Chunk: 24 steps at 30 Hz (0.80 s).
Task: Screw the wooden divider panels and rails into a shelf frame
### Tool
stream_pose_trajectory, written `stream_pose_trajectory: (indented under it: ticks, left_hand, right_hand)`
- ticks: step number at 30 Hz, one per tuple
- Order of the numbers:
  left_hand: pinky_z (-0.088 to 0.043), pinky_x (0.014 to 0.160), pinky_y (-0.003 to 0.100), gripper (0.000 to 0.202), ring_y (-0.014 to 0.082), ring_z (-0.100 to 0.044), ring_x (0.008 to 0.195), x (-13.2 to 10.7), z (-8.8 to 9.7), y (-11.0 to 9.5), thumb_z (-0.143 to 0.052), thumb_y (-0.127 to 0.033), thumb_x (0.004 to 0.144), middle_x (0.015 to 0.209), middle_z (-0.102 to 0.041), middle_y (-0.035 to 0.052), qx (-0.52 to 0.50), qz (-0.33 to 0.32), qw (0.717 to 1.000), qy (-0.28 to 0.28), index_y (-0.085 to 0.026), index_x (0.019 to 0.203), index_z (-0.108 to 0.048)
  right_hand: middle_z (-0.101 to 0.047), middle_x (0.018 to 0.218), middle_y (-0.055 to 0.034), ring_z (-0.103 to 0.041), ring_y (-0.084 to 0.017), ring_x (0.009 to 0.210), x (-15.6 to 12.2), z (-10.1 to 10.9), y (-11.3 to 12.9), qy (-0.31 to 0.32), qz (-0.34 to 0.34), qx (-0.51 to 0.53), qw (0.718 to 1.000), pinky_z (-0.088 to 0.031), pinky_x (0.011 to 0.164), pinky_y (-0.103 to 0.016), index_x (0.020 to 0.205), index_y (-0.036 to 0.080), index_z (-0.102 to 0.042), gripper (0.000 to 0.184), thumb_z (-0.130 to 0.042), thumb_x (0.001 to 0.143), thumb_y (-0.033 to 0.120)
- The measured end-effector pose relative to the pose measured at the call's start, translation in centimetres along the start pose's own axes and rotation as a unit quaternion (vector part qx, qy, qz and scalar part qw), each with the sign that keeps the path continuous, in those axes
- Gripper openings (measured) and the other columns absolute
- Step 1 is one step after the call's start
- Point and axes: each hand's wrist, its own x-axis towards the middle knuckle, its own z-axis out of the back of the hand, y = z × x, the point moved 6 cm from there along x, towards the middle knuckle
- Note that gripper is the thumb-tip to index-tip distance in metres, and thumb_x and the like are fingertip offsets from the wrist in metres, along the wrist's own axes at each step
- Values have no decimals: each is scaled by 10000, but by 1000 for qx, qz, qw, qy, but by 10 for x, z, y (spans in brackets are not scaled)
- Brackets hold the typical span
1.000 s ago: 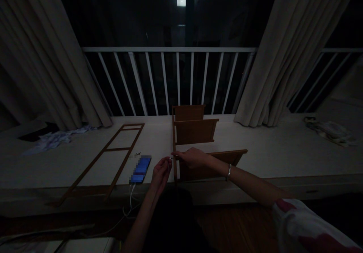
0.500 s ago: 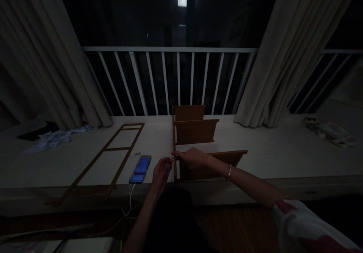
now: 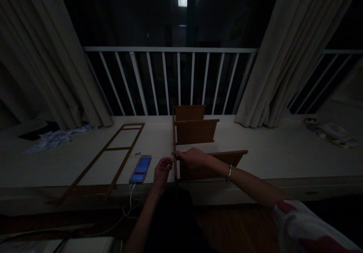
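A brown wooden shelf frame (image 3: 195, 132) with three panels stands on edge on the pale ledge (image 3: 269, 158). My right hand (image 3: 193, 157) rests on its side rail near the front panel, fingers closed on the rail. My left hand (image 3: 162, 171) is pinched just left of that rail, holding something small that I cannot make out in the dim light. A second wooden side frame (image 3: 110, 152), shaped like a ladder, lies flat to the left.
A lit phone (image 3: 141, 169) lies beside my left hand with a white cable (image 3: 129, 204) hanging off the ledge. Small screws (image 3: 137, 154) sit near it. Crumpled paper (image 3: 53, 139) lies far left, cloth (image 3: 330, 132) far right. Curtains and a white railing (image 3: 176, 50) stand behind.
My left hand has edged slightly right and up toward the rail. My right hand and the shelf frame have stayed put.
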Motion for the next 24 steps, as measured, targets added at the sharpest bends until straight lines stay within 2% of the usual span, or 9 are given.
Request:
stream_pose_trajectory:
  ticks: [10, 17, 24]
  left_hand:
    - [-410, 677, 252, 427, 130, -533, 723, 7, -1, 7, -651, -480, 522, 742, -555, 21, -19, -41, 998, -53, -170, 797, -549]
    - [-390, 627, 207, 267, 80, -495, 631, 11, -5, 0, -609, -400, 627, 670, -525, -7, -15, -52, 995, -79, -153, 685, -526]
    - [-362, 568, 172, 208, 54, -459, 585, 15, 1, 0, -634, -315, 613, 655, -506, -26, -24, -22, 993, -114, -144, 657, -523]
  right_hand:
    - [-581, 1012, -111, -575, -225, 793, -1, 2, 1, 13, -6, 5, 1000, -360, 628, -262, 1295, 220, -105, 734, -513, 685, 218]
    - [-573, 1032, -97, -580, -224, 779, -2, 3, 1, 1, 1, -3, 1000, -371, 601, -258, 1296, 228, -103, 738, -507, 678, 215]
    - [-570, 1042, -88, -580, -215, 778, -2, 4, 0, -8, -2, 9, 1000, -369, 603, -251, 1296, 232, -108, 733, -513, 686, 221]
